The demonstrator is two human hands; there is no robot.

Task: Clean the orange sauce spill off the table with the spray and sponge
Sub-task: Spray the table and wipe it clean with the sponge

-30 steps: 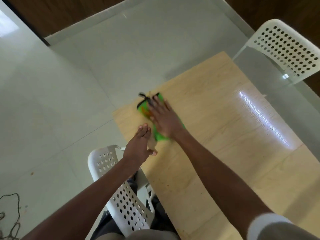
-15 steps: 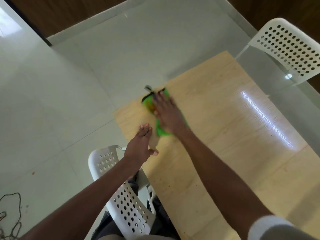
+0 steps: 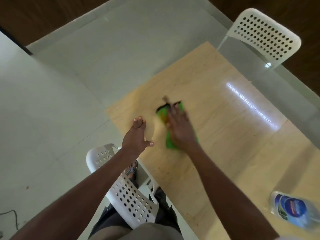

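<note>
A green sponge (image 3: 170,144) with an orange smear and a black loop at its far end lies on the light wooden table (image 3: 225,139), near the far left corner. My right hand (image 3: 181,129) presses flat on top of it and covers its middle; both are motion-blurred. Just left of the sponge, my left hand (image 3: 136,135) rests flat on the table by the left edge, fingers apart, holding nothing. A clear spray bottle (image 3: 290,210) with a blue label lies blurred at the lower right of the table. No separate sauce patch shows on the wood.
A white perforated chair (image 3: 128,193) stands against the table's left edge, under my left arm. Another white chair (image 3: 265,35) stands at the far right corner. Pale floor tiles surround the table, and a dark cable (image 3: 10,215) lies at the lower left.
My right hand has slid the sponge away from the table's far left corner toward the middle. The left hand stays flat in place. The spray bottle has come into view.
</note>
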